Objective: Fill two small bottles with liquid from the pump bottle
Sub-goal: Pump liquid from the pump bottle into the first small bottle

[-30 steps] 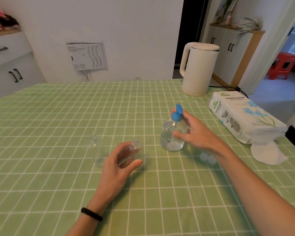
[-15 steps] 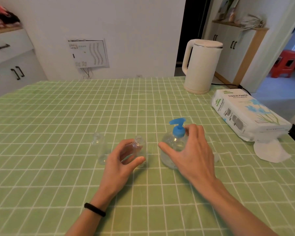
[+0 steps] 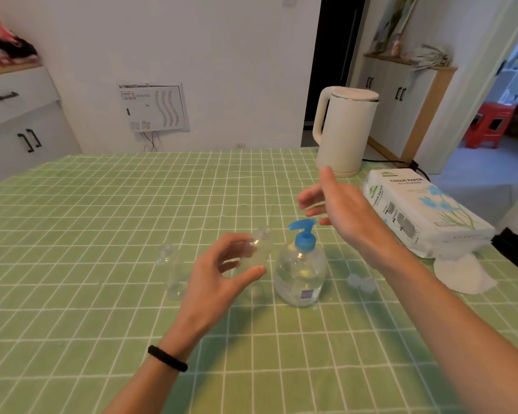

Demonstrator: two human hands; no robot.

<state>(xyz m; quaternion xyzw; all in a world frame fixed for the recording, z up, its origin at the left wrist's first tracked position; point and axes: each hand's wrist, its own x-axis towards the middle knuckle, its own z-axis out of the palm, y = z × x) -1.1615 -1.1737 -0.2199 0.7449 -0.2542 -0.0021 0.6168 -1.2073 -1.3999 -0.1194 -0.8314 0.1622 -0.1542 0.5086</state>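
1. Pump bottle [image 3: 299, 270] stands on the surface [image 3: 102, 219]; left grip [image 3: 219, 276] grasps a tilted small bottle [image 3: 259, 249] beside its spout.
2. Right grip [image 3: 338, 210] hovers released above.
3. Second small bottle [image 3: 172, 273] untouched; both seemingly empty.

Head-worn view – forward and down, close over table [image 3: 72, 204].

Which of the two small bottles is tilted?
The small bottle in the left hand, beside the pump bottle; the other bottle stands upright farther left.
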